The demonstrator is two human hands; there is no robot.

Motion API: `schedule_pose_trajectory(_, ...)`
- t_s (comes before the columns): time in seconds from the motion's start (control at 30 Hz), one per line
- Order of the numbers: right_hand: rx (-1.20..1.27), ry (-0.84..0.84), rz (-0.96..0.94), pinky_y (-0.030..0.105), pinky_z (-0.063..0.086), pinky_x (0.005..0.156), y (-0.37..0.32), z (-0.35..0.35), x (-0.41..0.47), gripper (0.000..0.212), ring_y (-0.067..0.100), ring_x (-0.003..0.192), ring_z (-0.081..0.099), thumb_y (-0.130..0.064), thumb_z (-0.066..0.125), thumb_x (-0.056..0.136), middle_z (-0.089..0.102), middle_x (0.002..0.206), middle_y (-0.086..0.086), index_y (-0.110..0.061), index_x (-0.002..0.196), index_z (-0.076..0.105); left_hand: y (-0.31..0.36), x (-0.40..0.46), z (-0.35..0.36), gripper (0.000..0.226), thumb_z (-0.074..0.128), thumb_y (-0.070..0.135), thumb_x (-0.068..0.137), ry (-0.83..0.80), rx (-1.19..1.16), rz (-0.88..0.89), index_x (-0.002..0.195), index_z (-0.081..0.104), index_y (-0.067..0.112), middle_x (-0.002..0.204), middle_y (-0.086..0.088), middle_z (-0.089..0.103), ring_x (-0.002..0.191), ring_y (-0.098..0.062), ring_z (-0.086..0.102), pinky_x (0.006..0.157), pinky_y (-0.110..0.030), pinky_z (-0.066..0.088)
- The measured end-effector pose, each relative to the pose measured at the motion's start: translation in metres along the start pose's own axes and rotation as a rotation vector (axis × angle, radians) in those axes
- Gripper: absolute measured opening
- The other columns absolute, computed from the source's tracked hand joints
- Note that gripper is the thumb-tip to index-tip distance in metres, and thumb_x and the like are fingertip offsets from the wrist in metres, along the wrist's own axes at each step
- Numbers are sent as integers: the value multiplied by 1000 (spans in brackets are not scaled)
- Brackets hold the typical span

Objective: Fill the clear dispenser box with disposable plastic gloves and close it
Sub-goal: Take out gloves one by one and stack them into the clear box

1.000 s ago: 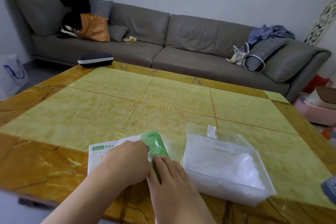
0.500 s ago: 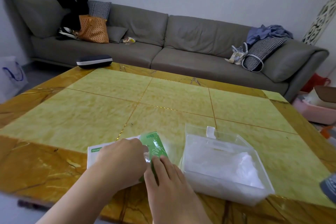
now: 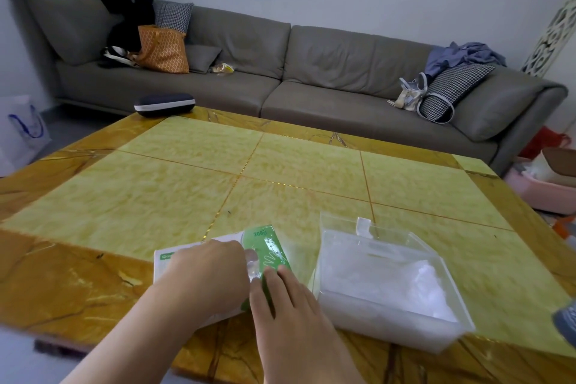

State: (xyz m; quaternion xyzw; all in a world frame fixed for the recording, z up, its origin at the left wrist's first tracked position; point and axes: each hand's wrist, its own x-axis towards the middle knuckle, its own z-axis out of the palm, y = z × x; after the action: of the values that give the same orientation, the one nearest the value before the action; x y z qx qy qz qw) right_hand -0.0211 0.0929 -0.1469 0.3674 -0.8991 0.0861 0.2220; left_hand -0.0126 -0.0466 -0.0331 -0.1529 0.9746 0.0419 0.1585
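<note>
- Both hands work at the green-and-white glove packet (image 3: 265,246): left hand (image 3: 208,277) curls over it, pinching clear plastic; right hand (image 3: 286,299) presses flat fingers on it.
- Clear dispenser box (image 3: 383,287) sits open just right of the packet, on the table (image 3: 174,196), with gloves inside.

You're in a home living room: a long grey sofa (image 3: 280,72) strewn with cushions, bags and clothes faces your marble-topped bench (image 3: 187,190).

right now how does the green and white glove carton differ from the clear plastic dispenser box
The green and white glove carton is opaque and printed; the clear plastic dispenser box is see-through with no print showing. The carton lies flat under both hands, left hand and right hand; the dispenser sits untouched, open-topped, white gloves visible inside. Both rest on the marble table.
</note>
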Motion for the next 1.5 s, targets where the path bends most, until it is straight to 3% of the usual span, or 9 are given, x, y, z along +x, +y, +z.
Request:
schedule_pose_trajectory(0.27, -1, -69, 20, 36, 63, 83, 1, -9, -1, 44, 27, 108, 76, -13, 43, 86, 78, 116, 9, -16, 107, 82, -7, 12, -2, 26, 53, 12, 92, 190, -399, -39, 66, 57, 7, 58, -6, 55, 50, -18, 40, 48, -28, 37)
schedule_pose_trajectory(0.57, 4, -151, 19, 37, 63, 88, 1, -15, -2, 48, 30, 114, 73, -14, 39, 87, 75, 120, 10, -14, 113, 79, -23, 9, -18, 23, 81, 16, 84, 634, -784, 110, 91, 67, 33, 80, 11, 68, 76, -1, 65, 63, -14, 43)
schedule_pose_trajectory(0.8, 108, -290, 49, 27, 64, 80, 3, -13, -3, 46, 12, 105, 77, -32, 45, 83, 78, 117, -9, -34, 107, 84, -46, 14, -16, 31, 78, 40, 87, 220, -633, -106, 80, 72, 11, 67, -1, 75, 51, -3, 61, 50, -17, 47)
schedule_pose_trajectory(1.03, 100, -329, 97, 31, 64, 80, -3, -22, -2, 41, 21, 110, 75, -21, 43, 87, 77, 117, 1, -19, 114, 73, -39, -4, -39, 23, 81, 21, 79, 347, -1677, 245, 97, 76, 7, 76, -8, 68, 60, -16, 60, 52, -20, 53)
schedule_pose_trajectory(1.13, 111, -297, 50, 37, 60, 96, 1, -30, 0, 42, 26, 133, 63, -12, 52, 89, 65, 140, 6, -19, 126, 70, -34, -6, -39, 27, 82, 18, 76, 347, -1768, 286, 97, 65, 13, 75, -10, 65, 52, -18, 54, 45, -22, 50)
schedule_pose_trajectory(1.2, 351, -312, 71, 16, 30, 119, 9, -54, 10, 50, 16, 152, 38, -15, 54, 101, 35, 159, -13, -29, 148, 47, -26, -9, -38, 29, 82, 19, 75, 376, -1744, 304, 93, 60, 13, 75, -14, 67, 52, -23, 52, 47, -24, 49)
schedule_pose_trajectory(1.27, 717, -312, 332, -5, 27, 97, 18, -82, 18, 43, -5, 129, 51, -41, 58, 97, 37, 146, -35, -45, 138, 48, -17, -13, -37, 34, 82, 19, 73, 401, -1784, 334, 94, 58, 7, 77, -19, 69, 53, -24, 54, 48, -25, 50)
schedule_pose_trajectory(1.37, 1523, -290, 605, 29, 54, 93, 28, -116, 30, 63, 21, 103, 73, -69, 79, 69, 76, 116, 1, -27, 114, 76, 4, -22, -34, 40, 81, 16, 71, 341, -1844, 416, 96, 58, -6, 83, -22, 72, 62, -27, 62, 52, -29, 57)
schedule_pose_trajectory(1.5, 1767, -22, 760, 34, 55, 66, 44, -135, 38, 31, 31, 81, 74, -33, 79, 90, 77, 94, 20, -4, 101, 78, 34, -32, -24, 22, 82, 14, 73, 241, -1779, 422, 85, 74, -3, 81, -27, 74, 61, -30, 70, 57, -31, 61)
